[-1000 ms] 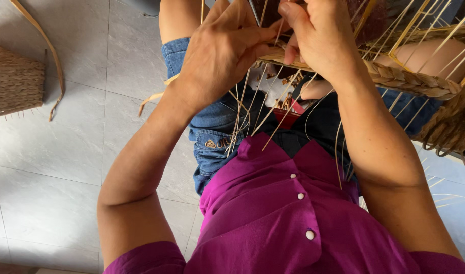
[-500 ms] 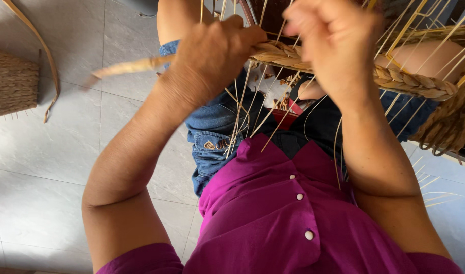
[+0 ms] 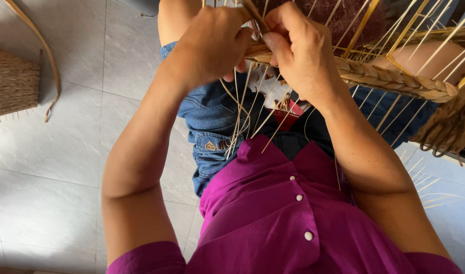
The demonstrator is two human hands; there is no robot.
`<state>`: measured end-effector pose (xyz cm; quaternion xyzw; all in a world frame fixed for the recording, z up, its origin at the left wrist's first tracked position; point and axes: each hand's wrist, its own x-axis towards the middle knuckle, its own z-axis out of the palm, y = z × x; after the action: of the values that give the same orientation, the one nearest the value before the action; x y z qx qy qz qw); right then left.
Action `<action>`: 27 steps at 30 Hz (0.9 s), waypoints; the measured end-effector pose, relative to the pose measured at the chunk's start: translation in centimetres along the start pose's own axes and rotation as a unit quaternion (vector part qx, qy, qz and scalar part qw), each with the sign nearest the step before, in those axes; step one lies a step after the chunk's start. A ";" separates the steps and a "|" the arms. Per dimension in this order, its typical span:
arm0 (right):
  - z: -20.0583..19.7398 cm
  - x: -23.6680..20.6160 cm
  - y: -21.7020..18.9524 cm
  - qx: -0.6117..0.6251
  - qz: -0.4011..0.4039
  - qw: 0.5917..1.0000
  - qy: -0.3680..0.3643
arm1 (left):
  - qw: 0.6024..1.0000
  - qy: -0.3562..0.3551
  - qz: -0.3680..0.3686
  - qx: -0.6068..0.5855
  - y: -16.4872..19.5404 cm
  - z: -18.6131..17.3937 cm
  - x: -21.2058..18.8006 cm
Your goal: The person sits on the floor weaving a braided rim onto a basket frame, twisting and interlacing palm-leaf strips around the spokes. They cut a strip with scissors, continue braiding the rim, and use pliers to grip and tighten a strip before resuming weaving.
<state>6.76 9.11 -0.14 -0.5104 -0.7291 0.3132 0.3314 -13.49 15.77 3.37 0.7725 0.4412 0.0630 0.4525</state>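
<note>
Where the two hands meet at the top centre of the frame, the braided rim (image 3: 394, 78) of a half-made basket starts and runs off to the right, its long axis sloping slightly down toward the right edge. The left hand (image 3: 212, 43) is curled into a loose fist at the rim's near end, fingers together around strands I can't quite pick out. The right hand (image 3: 298, 48) sits just beside it, touching the braid, thumb and fingers pinched together on a thin cane strand (image 3: 252, 12) that points up and to the left out of the top of the frame. So the braid leads away from the fingers to the right, and the right hand is the nearer one to its finished length. Loose pale stakes (image 3: 242, 116) hang down below the hands over the denim shorts (image 3: 212, 116) and the magenta shirt (image 3: 273, 218). Another woven basket (image 3: 11, 81) stands at the upper left on the grey tile floor (image 3: 65, 152).
</note>
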 end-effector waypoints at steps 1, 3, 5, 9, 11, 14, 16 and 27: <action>-0.1 0.0 0.2 0.013 0.000 1.000 -0.007 | 0.997 -0.019 -0.026 -0.065 -0.6 0.3 0.8; -0.4 0.1 0.4 0.051 0.021 0.998 -0.024 | 0.976 -0.058 -0.076 -0.195 -1.7 0.7 2.2; -0.9 0.3 0.6 0.103 0.060 0.992 -0.044 | 0.969 0.142 0.112 -0.169 -2.2 1.3 2.7; -1.1 0.9 0.7 0.145 0.128 0.980 -0.040 | 0.908 0.222 0.242 -0.260 -1.9 1.5 1.1; -0.6 1.4 0.5 0.111 0.133 0.984 -0.035 | 0.899 0.162 0.224 -0.339 -1.6 1.1 -0.6; 0.3 1.9 0.0 0.053 0.108 0.993 -0.012 | 0.920 0.186 0.241 -0.248 -1.0 0.5 -2.3; 0.5 2.0 -0.3 -0.014 0.028 0.999 0.009 | 0.930 0.264 0.243 -0.080 -0.8 0.5 -3.1; 1.5 1.2 0.6 0.071 0.004 0.997 0.022 | 0.952 0.241 -0.002 0.188 -1.7 -0.6 -5.4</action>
<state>5.57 10.22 -1.29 -0.4946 -0.6958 0.3545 0.3815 -18.10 12.46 4.10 0.8046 0.5425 0.1618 0.1792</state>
